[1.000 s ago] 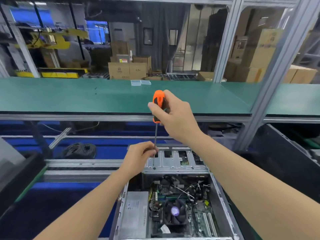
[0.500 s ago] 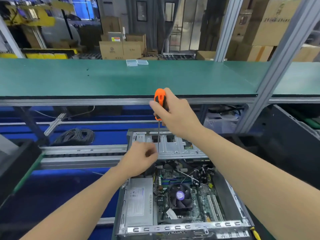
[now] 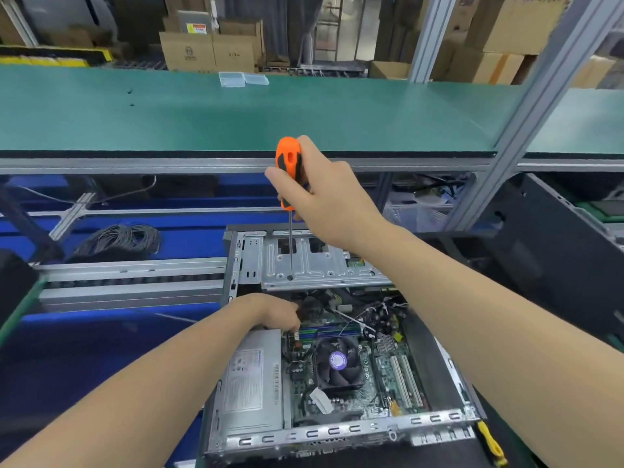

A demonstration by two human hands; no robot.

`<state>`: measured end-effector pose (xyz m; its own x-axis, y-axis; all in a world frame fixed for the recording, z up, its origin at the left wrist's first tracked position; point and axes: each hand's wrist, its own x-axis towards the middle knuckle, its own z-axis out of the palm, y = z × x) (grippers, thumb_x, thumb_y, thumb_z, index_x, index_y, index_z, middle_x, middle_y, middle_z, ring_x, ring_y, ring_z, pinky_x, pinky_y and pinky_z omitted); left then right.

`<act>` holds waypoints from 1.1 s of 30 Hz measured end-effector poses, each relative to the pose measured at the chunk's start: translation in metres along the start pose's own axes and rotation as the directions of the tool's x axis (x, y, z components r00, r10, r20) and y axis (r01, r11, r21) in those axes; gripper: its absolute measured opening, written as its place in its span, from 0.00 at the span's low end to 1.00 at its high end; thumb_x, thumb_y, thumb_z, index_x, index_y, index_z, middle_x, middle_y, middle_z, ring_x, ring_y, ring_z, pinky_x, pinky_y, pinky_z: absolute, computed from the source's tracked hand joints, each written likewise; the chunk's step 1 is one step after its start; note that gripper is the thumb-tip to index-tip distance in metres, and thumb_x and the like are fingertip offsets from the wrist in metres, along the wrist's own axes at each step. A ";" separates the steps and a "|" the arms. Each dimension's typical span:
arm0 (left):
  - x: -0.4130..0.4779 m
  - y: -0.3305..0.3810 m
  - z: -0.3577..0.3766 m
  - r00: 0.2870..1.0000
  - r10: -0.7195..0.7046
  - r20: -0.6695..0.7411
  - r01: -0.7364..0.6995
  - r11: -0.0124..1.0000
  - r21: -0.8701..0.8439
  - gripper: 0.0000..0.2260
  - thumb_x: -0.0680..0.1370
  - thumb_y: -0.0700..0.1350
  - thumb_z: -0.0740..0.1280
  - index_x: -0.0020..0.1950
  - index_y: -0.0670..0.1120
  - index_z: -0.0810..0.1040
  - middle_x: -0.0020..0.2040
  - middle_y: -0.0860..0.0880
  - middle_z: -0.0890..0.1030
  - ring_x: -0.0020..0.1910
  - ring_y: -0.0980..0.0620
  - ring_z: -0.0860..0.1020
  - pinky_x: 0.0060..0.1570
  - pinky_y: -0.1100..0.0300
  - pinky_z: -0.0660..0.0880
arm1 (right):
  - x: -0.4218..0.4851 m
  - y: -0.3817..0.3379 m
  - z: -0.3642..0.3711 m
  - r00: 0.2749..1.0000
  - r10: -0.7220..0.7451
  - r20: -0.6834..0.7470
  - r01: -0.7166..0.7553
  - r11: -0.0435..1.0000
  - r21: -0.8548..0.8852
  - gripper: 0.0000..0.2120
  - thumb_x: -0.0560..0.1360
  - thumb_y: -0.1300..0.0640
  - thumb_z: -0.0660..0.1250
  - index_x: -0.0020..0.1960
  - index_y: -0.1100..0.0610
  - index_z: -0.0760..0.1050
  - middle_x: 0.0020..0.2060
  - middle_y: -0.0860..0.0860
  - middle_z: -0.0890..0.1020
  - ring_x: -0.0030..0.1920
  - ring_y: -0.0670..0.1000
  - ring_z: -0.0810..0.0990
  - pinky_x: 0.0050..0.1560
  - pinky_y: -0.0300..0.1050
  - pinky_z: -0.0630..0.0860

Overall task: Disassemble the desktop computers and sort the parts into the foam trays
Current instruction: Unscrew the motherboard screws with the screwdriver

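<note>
Above the far end of the open computer case (image 3: 337, 430), my right hand (image 3: 327, 204) still keeps the orange screwdriver (image 3: 287, 163) upright. Its fingers are clamped around the handle and the tip rests on the metal drive cage (image 3: 317, 270). Half a second ago my left hand (image 3: 270, 314) was beside the shaft. Now it has gone down inside the case, wrist bent, fingers (image 3: 293, 321) curled downward at the far corner of the power supply (image 3: 251, 383). Whether they pinch something, I cannot tell. The case lies lower than the green desk (image 3: 236, 119), on my side of it.
</note>
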<state>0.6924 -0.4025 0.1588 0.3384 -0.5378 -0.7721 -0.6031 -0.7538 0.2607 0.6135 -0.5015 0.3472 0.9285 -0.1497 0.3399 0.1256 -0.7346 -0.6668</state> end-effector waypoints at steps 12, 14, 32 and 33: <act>0.018 -0.012 0.005 0.963 -0.270 -0.003 0.260 0.925 0.277 0.27 0.85 0.48 0.57 0.84 0.49 0.56 0.82 0.46 0.61 0.77 0.42 0.67 0.74 0.46 0.67 | 0.005 0.022 0.000 0.996 -0.085 0.002 0.085 0.996 0.018 0.17 0.84 0.45 0.61 0.54 0.61 0.66 0.40 0.62 0.82 0.38 0.60 0.82 0.38 0.60 0.79; 0.022 -0.015 0.007 0.956 -0.293 0.002 0.278 0.909 0.309 0.28 0.84 0.50 0.58 0.84 0.52 0.57 0.83 0.48 0.59 0.77 0.43 0.66 0.74 0.44 0.67 | 0.005 0.027 0.002 0.997 -0.081 0.013 0.081 0.997 0.016 0.17 0.84 0.45 0.61 0.53 0.60 0.66 0.40 0.61 0.82 0.36 0.59 0.81 0.39 0.59 0.78; 0.055 -0.040 0.019 0.983 -0.178 -0.049 0.184 0.967 0.175 0.41 0.80 0.41 0.67 0.85 0.51 0.43 0.85 0.46 0.44 0.83 0.40 0.50 0.78 0.42 0.57 | -0.003 0.050 0.022 0.997 -0.034 0.065 0.036 0.999 -0.028 0.16 0.85 0.46 0.60 0.55 0.61 0.66 0.42 0.62 0.82 0.39 0.59 0.83 0.42 0.59 0.81; 0.056 -0.040 0.019 0.984 -0.177 -0.037 0.181 0.964 0.193 0.40 0.81 0.42 0.66 0.85 0.51 0.43 0.85 0.46 0.43 0.83 0.40 0.49 0.79 0.42 0.56 | -0.003 0.050 0.023 0.997 -0.041 0.061 0.043 0.999 -0.029 0.15 0.85 0.46 0.60 0.54 0.59 0.66 0.41 0.61 0.82 0.39 0.59 0.83 0.42 0.59 0.81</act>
<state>0.7222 -0.3952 0.0940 0.4659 -0.4095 -0.7844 -0.6602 -0.7511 0.0000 0.6250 -0.5227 0.2978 0.9422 -0.0790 0.3256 0.1549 -0.7591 -0.6323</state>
